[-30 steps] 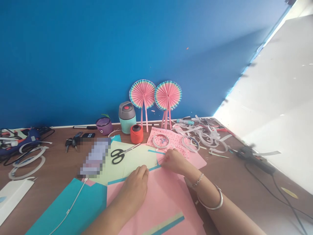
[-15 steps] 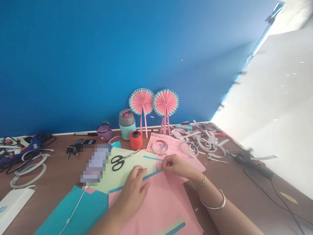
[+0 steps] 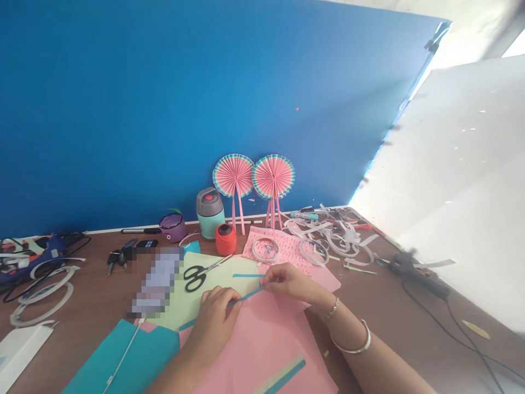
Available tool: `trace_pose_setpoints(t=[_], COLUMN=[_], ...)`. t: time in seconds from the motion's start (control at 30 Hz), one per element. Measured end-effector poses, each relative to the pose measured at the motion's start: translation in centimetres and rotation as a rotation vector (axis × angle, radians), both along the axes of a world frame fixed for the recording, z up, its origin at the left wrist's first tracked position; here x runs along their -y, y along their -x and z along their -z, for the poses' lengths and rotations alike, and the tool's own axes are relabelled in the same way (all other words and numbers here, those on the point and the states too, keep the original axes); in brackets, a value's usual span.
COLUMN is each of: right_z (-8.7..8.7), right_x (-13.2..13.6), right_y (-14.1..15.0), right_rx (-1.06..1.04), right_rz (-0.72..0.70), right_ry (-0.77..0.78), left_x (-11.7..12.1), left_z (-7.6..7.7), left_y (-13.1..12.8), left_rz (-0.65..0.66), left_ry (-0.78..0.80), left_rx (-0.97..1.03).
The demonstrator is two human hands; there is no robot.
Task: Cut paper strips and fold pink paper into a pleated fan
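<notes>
A large pink paper sheet (image 3: pixel 262 339) lies before me, a narrow blue strip (image 3: pixel 251 294) along its far edge. My left hand (image 3: pixel 217 320) rests on the sheet's left part, its thumb and forefinger drawn together at the blue-lined edge. At the far right of that edge, my right hand (image 3: pixel 287 282) pinches the end of the blue strip between thumb and fingers; its exact grip is partly hidden. Another thin blue strip (image 3: pixel 247 275) lies just beyond, its right end near my right fingertips. On the sheet's near part is a green-and-blue paper strip (image 3: pixel 283 377).
Black-handled scissors (image 3: pixel 197 277) lie on pale green paper (image 3: pixel 168 306). Two tape rolls (image 3: pixel 264 250) sit behind my right hand. Two pink pleated fans (image 3: pixel 273 176) lean on the blue wall. A glue gun (image 3: pixel 414 271) with its cord is at right, a blurred phone (image 3: pixel 158 282) at left.
My left thumb and forefinger have closed together at the sheet's edge. My right hand stays pinched at the edge. The whole view has shifted slightly.
</notes>
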State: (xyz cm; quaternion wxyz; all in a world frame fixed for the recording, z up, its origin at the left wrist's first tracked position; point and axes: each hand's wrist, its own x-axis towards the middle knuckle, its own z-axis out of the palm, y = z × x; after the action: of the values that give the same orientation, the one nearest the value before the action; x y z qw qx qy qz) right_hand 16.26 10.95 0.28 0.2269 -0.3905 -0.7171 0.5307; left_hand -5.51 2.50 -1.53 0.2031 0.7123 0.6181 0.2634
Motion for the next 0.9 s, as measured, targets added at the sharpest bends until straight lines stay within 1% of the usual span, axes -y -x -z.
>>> trace_pose_setpoints(t=[0.13, 0.2, 0.27, 0.37, 0.5, 0.67, 0.9], right_z=[-0.1, -0.5, -1.1, -1.8, -1.5, -0.7, -0.5], right_x=[0.1, 0.1, 0.1, 0.2, 0.3, 0.1, 0.0], right_y=[0.3, 0.3, 0.2, -0.1, -0.2, -0.1, -0.1], right_rx=[0.054, 0.079, 0.085, 0.11, 0.113, 0.11, 0.128], right_rz=[0.076, 0.137, 0.166, 0.111, 0.055, 0.043, 0.058], right_ry=[0.012, 0.031, 0.045, 0.04, -0.044, -0.115, -0.15], left_x=[0.0, -0.1, -0.2, -0.3, -0.3, -0.3, -0.3], left_z=[-0.1, -0.1, 0.0, 0.1, 0.0, -0.2, 0.0], left_y=[0.0, 0.0, 0.1, 0.3, 0.4, 0.3, 0.4], left_rz=[0.008, -0.001, -0.012, -0.023, -0.036, -0.021, -0.018], left_ry=[0.012, 0.021, 0.028, 0.031, 0.028, 0.032, 0.015], left_rx=[0.005, 0.012, 0.017, 0.015, -0.001, -0.002, 0.013])
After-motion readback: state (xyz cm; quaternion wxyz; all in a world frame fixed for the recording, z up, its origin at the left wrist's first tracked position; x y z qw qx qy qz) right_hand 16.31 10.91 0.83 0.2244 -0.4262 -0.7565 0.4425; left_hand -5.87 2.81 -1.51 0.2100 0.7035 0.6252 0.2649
